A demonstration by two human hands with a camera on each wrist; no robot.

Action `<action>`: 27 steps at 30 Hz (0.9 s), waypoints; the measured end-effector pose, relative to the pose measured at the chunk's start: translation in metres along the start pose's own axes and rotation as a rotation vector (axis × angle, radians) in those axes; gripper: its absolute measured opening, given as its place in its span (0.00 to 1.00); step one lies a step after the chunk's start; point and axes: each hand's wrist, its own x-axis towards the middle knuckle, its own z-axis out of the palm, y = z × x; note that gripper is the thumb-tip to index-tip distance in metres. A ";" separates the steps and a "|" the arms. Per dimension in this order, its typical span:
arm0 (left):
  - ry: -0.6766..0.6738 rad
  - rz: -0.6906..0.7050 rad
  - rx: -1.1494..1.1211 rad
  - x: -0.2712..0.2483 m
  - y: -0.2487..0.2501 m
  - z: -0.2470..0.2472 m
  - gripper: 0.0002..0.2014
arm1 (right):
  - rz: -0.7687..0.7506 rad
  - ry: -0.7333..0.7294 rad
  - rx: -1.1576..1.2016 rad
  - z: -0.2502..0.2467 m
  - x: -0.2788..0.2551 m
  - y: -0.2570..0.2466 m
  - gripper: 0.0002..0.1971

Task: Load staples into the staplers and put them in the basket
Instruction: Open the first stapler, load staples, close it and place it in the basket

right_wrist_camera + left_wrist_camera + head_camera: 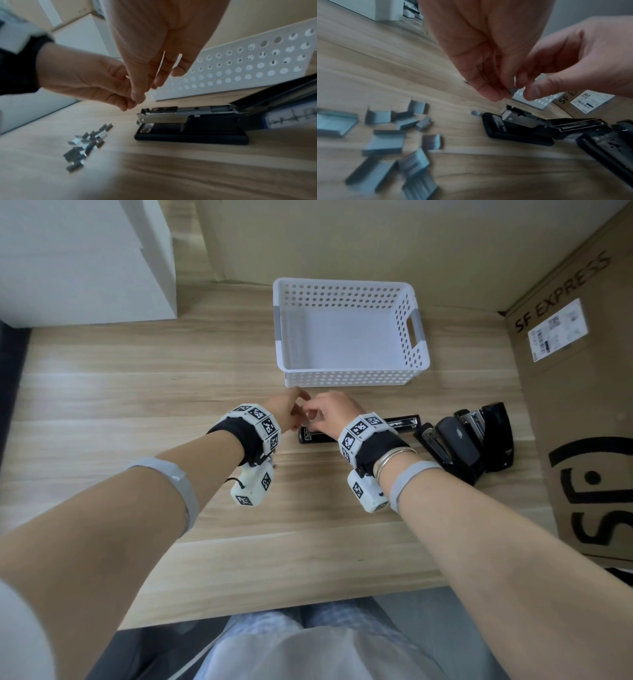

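Observation:
Just above the table, in front of the white basket [349, 378], my two hands meet over a small grey strip of staples [513, 90]. My left hand [291, 412] pinches one end of the strip and my right hand [320, 414] pinches the other. Under them lies a black stapler [188, 121] with its top swung open and its metal staple channel bare. In the head view my right wrist hides most of that stapler [318, 437]. Several loose staple strips [385, 142] lie scattered on the table left of the stapler.
Several more black staplers [469, 440] lie in a heap to the right of the open one. A large cardboard box [582, 405] stands along the right side. A white cabinet [85, 258] stands at the back left. The wooden table edge [274, 604] runs near my lap.

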 end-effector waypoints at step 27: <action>-0.060 0.088 0.312 0.004 -0.001 0.011 0.14 | 0.106 0.042 -0.030 0.015 -0.007 0.031 0.10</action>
